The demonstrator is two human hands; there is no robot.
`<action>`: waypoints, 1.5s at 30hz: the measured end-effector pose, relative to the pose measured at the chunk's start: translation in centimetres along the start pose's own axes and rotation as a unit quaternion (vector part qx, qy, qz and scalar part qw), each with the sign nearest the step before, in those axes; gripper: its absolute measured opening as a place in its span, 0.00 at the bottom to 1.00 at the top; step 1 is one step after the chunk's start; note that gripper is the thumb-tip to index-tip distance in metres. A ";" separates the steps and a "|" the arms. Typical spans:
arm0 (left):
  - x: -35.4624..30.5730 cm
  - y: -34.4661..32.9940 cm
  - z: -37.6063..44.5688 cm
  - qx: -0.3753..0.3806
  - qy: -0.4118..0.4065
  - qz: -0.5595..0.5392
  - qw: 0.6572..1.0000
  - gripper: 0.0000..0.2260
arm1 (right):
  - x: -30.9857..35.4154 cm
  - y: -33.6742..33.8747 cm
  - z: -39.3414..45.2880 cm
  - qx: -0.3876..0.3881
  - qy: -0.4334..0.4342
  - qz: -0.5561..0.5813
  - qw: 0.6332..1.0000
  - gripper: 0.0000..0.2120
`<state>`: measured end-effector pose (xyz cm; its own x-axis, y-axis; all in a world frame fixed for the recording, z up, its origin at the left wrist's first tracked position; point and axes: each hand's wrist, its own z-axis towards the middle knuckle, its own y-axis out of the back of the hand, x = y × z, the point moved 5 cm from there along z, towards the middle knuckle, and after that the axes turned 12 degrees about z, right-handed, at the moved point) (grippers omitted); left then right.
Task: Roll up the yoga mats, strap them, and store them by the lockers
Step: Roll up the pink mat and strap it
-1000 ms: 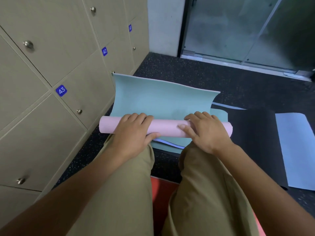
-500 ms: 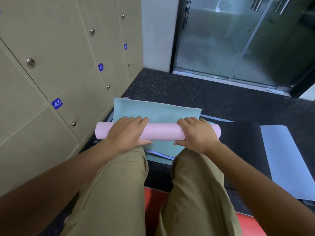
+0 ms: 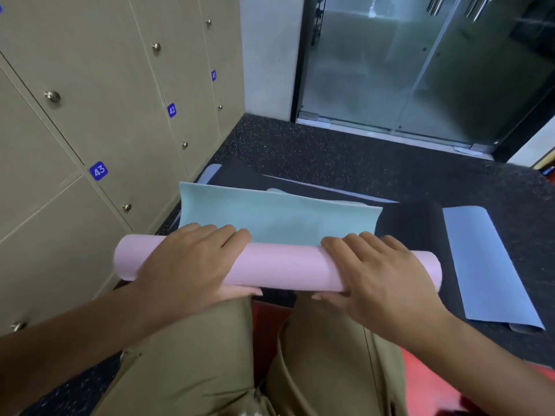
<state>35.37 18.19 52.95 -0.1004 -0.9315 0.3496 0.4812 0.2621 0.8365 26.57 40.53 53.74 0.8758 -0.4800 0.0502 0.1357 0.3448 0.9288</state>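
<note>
My left hand (image 3: pixel 186 265) and right hand (image 3: pixel 378 274) grip the mat (image 3: pixel 285 267); its roll has grown, little flap (image 3: pixel 276 217) left.

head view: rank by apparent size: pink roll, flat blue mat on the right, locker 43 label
1. pink roll
2. flat blue mat, looks similar in area and lies farther off, so this order is unsure
3. locker 43 label, clearly smallest
</note>
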 end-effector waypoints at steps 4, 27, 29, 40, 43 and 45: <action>-2.2 1.9 -3.4 0.001 -0.015 -0.006 1.000 0.29 | 2.6 0.5 -3.9 0.012 -0.002 0.018 1.000 0.30; -6.1 0.8 -9.0 0.104 0.017 -0.133 0.985 0.31 | 6.1 -2.5 -8.8 0.086 -0.028 0.130 0.987 0.29; -5.9 0.7 -8.9 0.099 0.025 -0.143 0.985 0.31 | 5.7 -2.7 -8.4 0.097 -0.029 0.142 0.985 0.29; -5.7 0.1 -8.4 0.151 0.065 -0.179 0.970 0.29 | 4.1 -3.2 -6.8 0.088 -0.007 0.157 0.984 0.27; -5.2 -0.5 -8.0 0.178 0.072 -0.204 0.960 0.29 | 4.6 -3.0 -6.9 0.057 -0.021 0.142 0.988 0.25; -4.7 -0.9 -7.6 0.190 0.079 -0.226 0.952 0.28 | 4.9 -2.9 -7.1 0.036 -0.037 0.128 0.990 0.23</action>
<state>42.02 20.40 47.33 -0.0757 -0.9892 -0.1258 0.0671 -0.1310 0.9891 33.80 42.91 48.68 0.8408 -0.4427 0.3116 -0.1221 0.4058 0.9058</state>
